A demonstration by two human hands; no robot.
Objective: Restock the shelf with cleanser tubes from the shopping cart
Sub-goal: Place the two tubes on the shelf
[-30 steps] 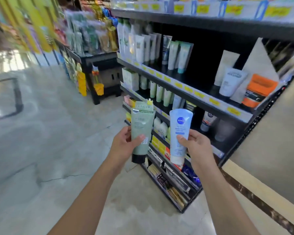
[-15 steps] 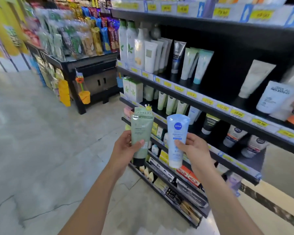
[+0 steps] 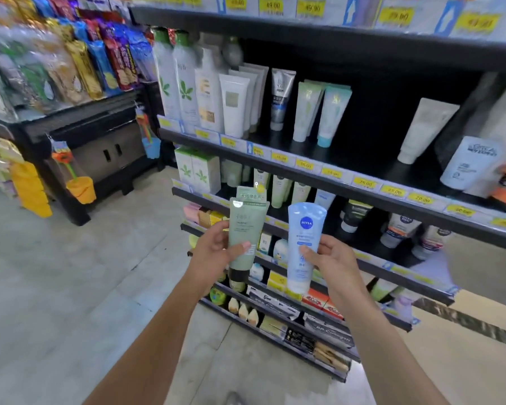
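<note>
Two tubes are brought closer to the black metal shelf [image 3: 333, 176].
A sage-green plastic tube [image 3: 244, 235] is gripped by the left hand [image 3: 214, 252], a pale-blue Nivea tube [image 3: 303, 247] by the right hand [image 3: 333, 264]; the shelf now looks nearer, so placing probably comes next.

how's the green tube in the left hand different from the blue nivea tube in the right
The green tube is a matte sage colour with a dark cap; the blue Nivea tube is pale blue fading to white, with a white cap and a round dark-blue logo. The green tube's crimped top is square and carries a card tag; the blue one's is rounded and bare. Both stand cap down, one in the left hand, one in the right hand.
</note>
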